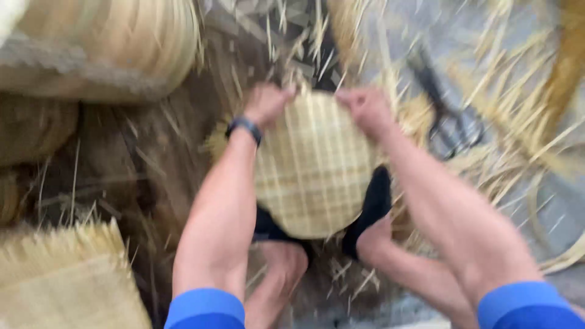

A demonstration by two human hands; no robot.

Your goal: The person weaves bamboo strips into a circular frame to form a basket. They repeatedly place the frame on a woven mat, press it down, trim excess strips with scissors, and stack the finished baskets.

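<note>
Clearly, from the head camera, I have a round woven mat [312, 167] well underway: its middle is a tight, flat checker of pale bamboo strips, and I judge the weaving of that disc largely finished. What looks left is the far edge, where loose strip ends [298, 73] stick up unbent and untrimmed just beyond my fingers.

My left hand [266, 103] grips the mat's far rim on one side, fingers closed on the strips; a dark wristband [244, 127] sits just behind it. My right hand [365, 109] pinches the far rim on the other side, also closed on it. The picture is blurred, so I cannot tell how individual fingers lie. The mat rests over my knees, with my bare feet [286, 268] showing below its near edge, and dark cloth [372, 207] showing to either side of that edge.

The strips read as thin, stiff, dry and splintery, straw-yellow with a slight sheen. Away from the mat to the upper left lies a stack of curved woven baskets [116, 42], ribbed and rounded. To the lower left of the mat is a flat woven panel [67, 280] with a fringed edge. To the mat's right, loose slivers [512, 103] are scattered over a grey floor [426, 36], and a dark tool shape [445, 116] lies among them, too blurred to identify.
</note>
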